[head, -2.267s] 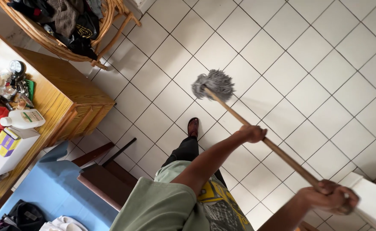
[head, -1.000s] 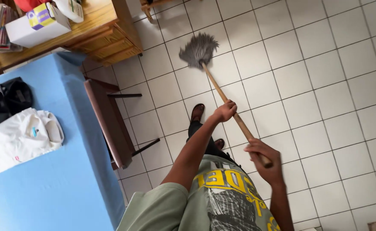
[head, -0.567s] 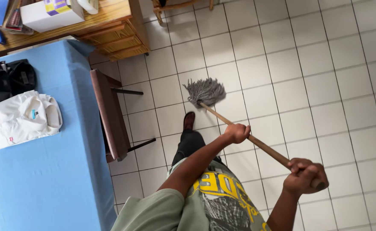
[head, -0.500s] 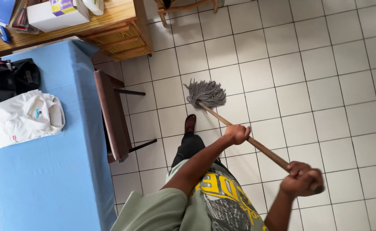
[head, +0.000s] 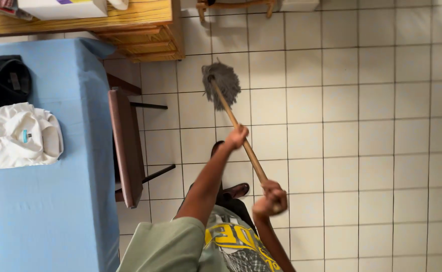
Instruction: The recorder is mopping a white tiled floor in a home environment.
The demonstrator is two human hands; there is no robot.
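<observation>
Both hands wrapped around a wooden mop handle point(head: 241, 146): left hand point(head: 237, 137) fisted about the middle of the shaft, right hand point(head: 270, 197) clenched on its upper end. Grey mop head point(head: 221, 82) down on the white tiled floor point(head: 362, 126), ahead of the feet, one dark shoe point(head: 235, 191) showing beside the shaft. Just left of the mop, a dark wooden bench point(head: 126, 146) with black metal legs, tucked against a table under a blue cloth point(head: 45, 211). On the cloth, a folded white garment point(head: 18, 136) and a black bag point(head: 5, 79). Beyond, near the mop head, a wooden cabinet point(head: 145, 35) carrying a white box point(head: 62, 7). Open tiles to the right.
</observation>
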